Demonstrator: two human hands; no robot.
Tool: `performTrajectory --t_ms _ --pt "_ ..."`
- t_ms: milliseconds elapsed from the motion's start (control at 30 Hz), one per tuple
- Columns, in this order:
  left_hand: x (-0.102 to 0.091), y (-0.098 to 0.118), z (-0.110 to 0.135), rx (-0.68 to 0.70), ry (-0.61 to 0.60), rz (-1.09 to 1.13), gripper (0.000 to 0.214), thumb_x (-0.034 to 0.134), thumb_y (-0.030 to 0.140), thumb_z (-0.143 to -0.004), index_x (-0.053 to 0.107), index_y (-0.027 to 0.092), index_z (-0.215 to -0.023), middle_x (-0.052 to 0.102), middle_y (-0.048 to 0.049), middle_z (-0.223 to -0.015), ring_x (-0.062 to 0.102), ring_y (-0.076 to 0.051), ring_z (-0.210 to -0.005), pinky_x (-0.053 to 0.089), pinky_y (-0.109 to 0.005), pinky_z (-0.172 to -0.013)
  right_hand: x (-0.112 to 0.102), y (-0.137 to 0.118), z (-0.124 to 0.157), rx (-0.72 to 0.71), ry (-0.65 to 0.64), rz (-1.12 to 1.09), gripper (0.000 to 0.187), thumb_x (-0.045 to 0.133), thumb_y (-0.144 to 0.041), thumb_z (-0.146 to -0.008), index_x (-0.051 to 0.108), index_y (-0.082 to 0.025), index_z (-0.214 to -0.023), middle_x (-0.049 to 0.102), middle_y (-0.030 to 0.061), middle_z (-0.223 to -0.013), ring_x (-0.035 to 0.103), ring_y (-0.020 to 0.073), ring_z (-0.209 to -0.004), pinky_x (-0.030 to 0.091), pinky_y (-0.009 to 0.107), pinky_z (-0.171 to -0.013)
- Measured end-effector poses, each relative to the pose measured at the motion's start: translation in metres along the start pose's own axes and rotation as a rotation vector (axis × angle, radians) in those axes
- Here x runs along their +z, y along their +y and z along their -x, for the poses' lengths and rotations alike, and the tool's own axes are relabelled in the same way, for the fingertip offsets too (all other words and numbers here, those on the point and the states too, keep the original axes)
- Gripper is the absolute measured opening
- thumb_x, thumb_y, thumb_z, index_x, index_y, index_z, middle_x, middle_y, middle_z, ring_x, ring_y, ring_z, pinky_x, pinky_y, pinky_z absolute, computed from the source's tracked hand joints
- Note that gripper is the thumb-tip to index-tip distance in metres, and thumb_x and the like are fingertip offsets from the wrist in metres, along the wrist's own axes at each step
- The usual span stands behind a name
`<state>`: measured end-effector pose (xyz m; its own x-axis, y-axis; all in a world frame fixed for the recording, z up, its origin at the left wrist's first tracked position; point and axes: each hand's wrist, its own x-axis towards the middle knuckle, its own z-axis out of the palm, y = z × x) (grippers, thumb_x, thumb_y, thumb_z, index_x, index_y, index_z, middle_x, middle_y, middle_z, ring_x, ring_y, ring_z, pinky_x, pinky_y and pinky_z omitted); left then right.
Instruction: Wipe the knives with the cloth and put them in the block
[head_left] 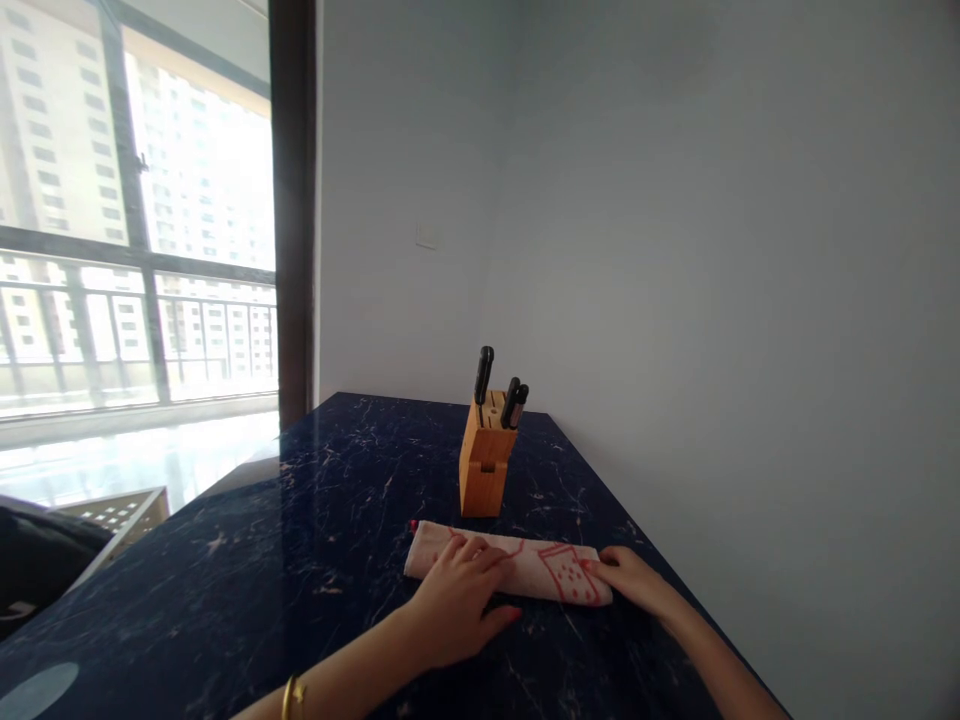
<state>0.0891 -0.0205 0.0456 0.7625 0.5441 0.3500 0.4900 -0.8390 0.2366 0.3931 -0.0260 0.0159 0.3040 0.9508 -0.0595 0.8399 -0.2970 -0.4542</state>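
Observation:
A folded pinkish-white towel with red line patterns lies crosswise on the dark blue marbled table. My left hand rests on its left half, fingers stretched over the cloth and thumb spread toward me. At the towel's right end, my right hand pinches the edge, its thumb on top and the other fingers partly hidden behind. Just beyond the towel stands a wooden knife block. Black-handled knives stick up out of its slots.
A pale wall runs along the table's right side, and another closes off the far end. On the left are a large window, a dark frame post and a light lattice-backed chair with something black on it.

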Motion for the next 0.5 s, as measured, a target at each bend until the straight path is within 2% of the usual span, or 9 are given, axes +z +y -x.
performTrajectory --t_ms 133,300,400,500 --pt "0.010 0.005 0.002 -0.016 -0.033 -0.005 0.050 0.041 0.052 -0.082 0.043 0.025 -0.124 0.053 -0.0045 -0.121 0.042 -0.026 -0.109 0.021 -0.047 -0.099 0.002 -0.006 0.002 -0.079 0.027 -0.100 0.024 0.048 -0.040 -0.071 0.057 -0.018 -0.072 0.064 0.0041 -0.077 0.058 0.0208 -0.077 0.040 0.027 -0.065" --pt "0.014 0.002 0.005 -0.023 -0.076 0.000 0.057 0.037 0.057 -0.082 0.040 0.023 -0.127 0.049 -0.0071 -0.126 0.040 -0.027 -0.114 0.020 -0.049 -0.100 -0.011 -0.020 0.003 -0.170 0.078 -0.210 0.014 0.044 -0.032 -0.071 0.047 -0.019 -0.068 0.059 0.0016 -0.068 0.055 0.0157 -0.067 0.038 0.023 -0.058" --pt "0.012 0.004 0.006 -0.014 -0.088 0.005 0.060 0.037 0.059 -0.080 0.039 0.023 -0.128 0.048 -0.0080 -0.128 0.039 -0.028 -0.115 0.022 -0.048 -0.099 -0.022 -0.043 0.006 -0.219 0.095 -0.249 0.014 0.045 -0.033 -0.072 0.044 -0.020 -0.070 0.057 -0.0013 -0.064 0.052 0.0130 -0.059 0.036 0.022 -0.053" --pt "0.008 0.005 0.006 -0.009 -0.097 0.011 0.062 0.037 0.060 -0.080 0.038 0.022 -0.129 0.047 -0.0076 -0.129 0.039 -0.028 -0.116 0.025 -0.047 -0.099 -0.031 -0.076 0.016 -0.276 0.109 -0.254 0.015 0.048 -0.034 -0.072 0.043 -0.021 -0.070 0.055 -0.0037 -0.060 0.050 0.0114 -0.056 0.033 0.021 -0.050"
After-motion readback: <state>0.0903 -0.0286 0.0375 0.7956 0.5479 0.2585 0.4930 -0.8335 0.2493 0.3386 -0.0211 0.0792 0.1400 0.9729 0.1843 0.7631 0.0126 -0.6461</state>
